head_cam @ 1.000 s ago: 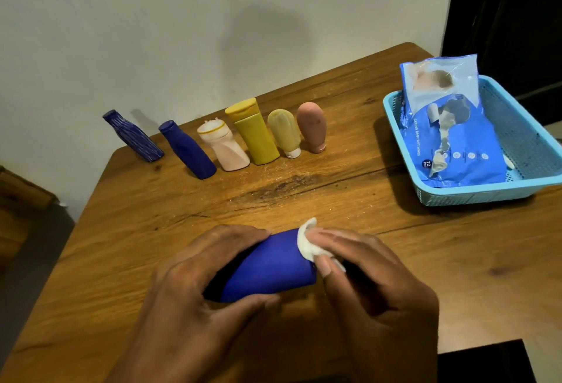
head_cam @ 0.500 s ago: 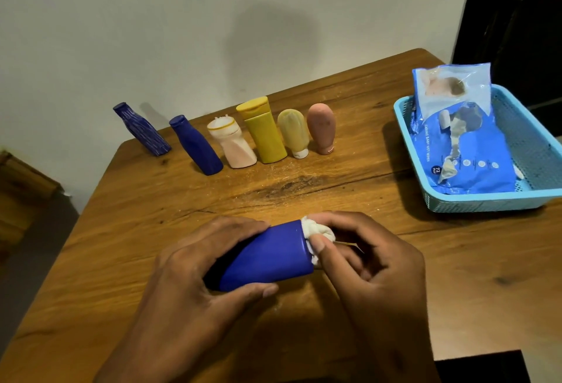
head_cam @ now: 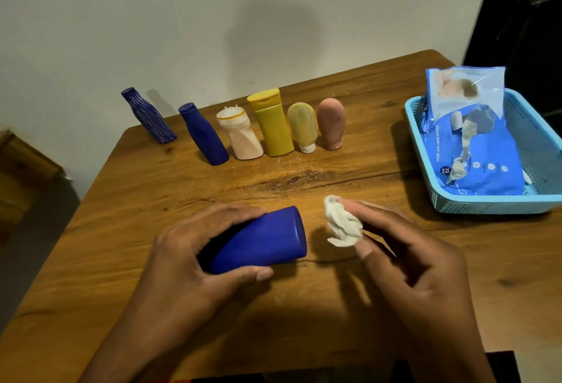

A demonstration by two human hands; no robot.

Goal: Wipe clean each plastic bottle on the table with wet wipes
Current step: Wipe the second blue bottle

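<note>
Six bottles (head_cam: 273,122) wait along the table's (head_cam: 121,261) far edge; my left hand (head_cam: 188,264) grips the blue bottle (head_cam: 261,241) sideways, baring its base, right hand (head_cam: 404,258) pinching the wipe (head_cam: 342,224).

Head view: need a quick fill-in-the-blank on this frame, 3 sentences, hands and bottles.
1. The left hand grips a ____ bottle lying on its side.
2. The right hand pinches a crumpled white ____, held apart from that bottle.
3. The wet wipes pack sits in a light blue ____ on the wooden table.

Missing words: blue; wet wipe; basket
</note>
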